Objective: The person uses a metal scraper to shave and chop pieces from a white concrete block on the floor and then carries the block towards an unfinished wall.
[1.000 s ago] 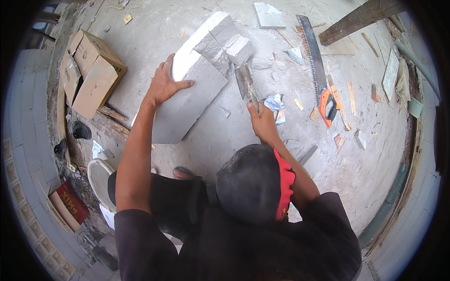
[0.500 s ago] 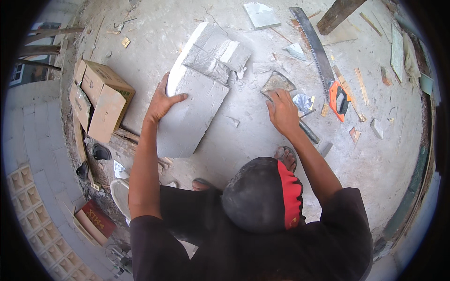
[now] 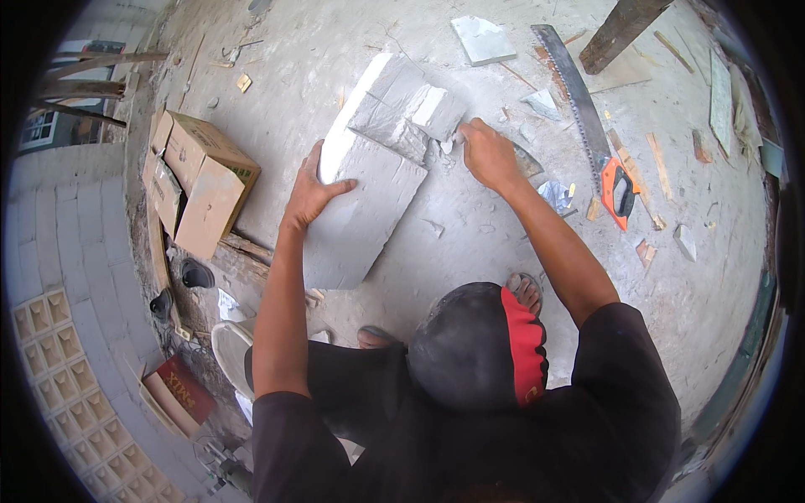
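A large pale grey lightweight concrete block (image 3: 360, 197) lies tilted on the floor ahead of me. Its far right part is broken, with a raised white-faced chunk (image 3: 438, 113) and loose crumbs by the crack. My left hand (image 3: 317, 191) grips the block's left edge, thumb across the top face. At the chunk's right corner, my right hand (image 3: 490, 155) has its fingers curled, tips against the rough edge; whatever is between them is hidden. A fan-shaped metal tool blade (image 3: 528, 161) lies on the floor, partly covered by my right hand and wrist.
A handsaw (image 3: 616, 189) with an orange handle lies at right, near wood strips and crumpled plastic (image 3: 555, 194). An open cardboard box (image 3: 205, 180) stands left. A wooden post (image 3: 625, 33) rises at far right. A pale slab (image 3: 484, 40) lies beyond the block.
My right hand has left the fan-shaped blade and moved up and left to the broken chunk's edge. My left hand stays on the block. The whole view has shifted slightly.
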{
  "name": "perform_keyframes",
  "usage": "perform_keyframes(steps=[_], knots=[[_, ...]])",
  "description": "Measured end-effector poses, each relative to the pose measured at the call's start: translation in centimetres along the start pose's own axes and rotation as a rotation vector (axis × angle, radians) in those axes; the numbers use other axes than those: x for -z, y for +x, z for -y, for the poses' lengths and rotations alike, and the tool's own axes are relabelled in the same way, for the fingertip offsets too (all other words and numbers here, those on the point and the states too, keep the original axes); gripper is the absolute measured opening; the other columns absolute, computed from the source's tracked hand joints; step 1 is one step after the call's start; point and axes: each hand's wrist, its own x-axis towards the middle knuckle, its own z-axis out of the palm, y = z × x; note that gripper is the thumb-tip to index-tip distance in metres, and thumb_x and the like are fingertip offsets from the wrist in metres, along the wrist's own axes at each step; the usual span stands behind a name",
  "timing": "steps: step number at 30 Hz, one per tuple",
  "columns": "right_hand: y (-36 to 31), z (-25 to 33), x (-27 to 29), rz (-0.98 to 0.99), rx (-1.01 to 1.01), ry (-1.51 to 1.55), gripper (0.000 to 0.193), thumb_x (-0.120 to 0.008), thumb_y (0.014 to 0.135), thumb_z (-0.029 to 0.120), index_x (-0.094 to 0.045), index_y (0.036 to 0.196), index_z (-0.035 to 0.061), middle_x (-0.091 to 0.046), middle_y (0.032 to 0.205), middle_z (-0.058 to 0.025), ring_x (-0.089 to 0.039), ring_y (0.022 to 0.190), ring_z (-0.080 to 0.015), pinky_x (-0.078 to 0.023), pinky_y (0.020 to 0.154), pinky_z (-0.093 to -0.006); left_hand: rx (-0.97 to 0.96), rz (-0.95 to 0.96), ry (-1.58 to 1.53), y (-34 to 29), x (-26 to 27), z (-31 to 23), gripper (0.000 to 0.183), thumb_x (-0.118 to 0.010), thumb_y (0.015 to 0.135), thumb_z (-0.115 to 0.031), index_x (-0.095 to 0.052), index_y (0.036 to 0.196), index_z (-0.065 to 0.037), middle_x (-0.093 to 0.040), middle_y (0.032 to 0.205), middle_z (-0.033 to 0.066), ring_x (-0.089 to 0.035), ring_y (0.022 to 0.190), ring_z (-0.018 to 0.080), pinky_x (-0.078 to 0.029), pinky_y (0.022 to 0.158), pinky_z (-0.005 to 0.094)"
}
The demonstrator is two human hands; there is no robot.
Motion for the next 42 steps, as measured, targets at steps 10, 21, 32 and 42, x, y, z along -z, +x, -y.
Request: perform_keyframes(steps=[10,21,32,42], knots=[[-4.3,1.2,-4.9,0.01,-0.067,0.122,0.035,-0.058,0.085,0.0,-0.064,0.12,0.0003,-0.06,0.122,-0.0131,-0.057,0.121,-0.0343,-0.05,0.099,-0.0505,-0.012,-0.047,0.113,-0.2,-0.6,-0.4,0.119,-0.091,0.061,-0.041,-0.035,0.159,-0.002,-0.055,0.136,0.0294,-0.056,0.127,0.0409,-0.047,0.109,0.0449],[-3.0,1.2,-6.0,0.652,0.046,-0.043,0.046,-0.052,0.087,-0.003,-0.061,0.133,0.0,-0.057,0.137,-0.0204,-0.055,0.129,-0.0341,-0.053,0.095,-0.048,-0.007,-0.012,0.047,0.3,-0.1,0.1,0.118,-0.092,0.062,-0.041,-0.036,0.158,0.0,-0.053,0.139,0.0301,-0.058,0.126,0.0401,-0.05,0.106,0.0453],[-0.8,0.5,-2.7,-0.061,0.123,0.064,0.025,-0.054,0.087,-0.001,-0.071,0.105,0.006,-0.058,0.111,-0.0149,-0.057,0.115,-0.0336,-0.055,0.087,-0.0487,-0.01,-0.006,0.09,-0.1,-0.5,0.0,0.107,-0.089,0.069,-0.032,-0.036,0.156,0.003,-0.06,0.139,0.0235,-0.061,0.124,0.0298,-0.048,0.106,0.0384],[-6.5,-3.6,-1.4,-0.025,0.11,-0.096,0.026,-0.063,0.085,0.004,-0.065,0.111,0.0037,-0.06,0.115,-0.0146,-0.058,0.113,-0.0343,-0.051,0.091,-0.0464,0.032,-0.069,0.108,-0.6,-0.6,0.0,0.12,-0.092,0.061,-0.042,-0.036,0.158,-0.002,-0.052,0.141,0.0293,-0.056,0.129,0.0411,-0.047,0.109,0.0451]])
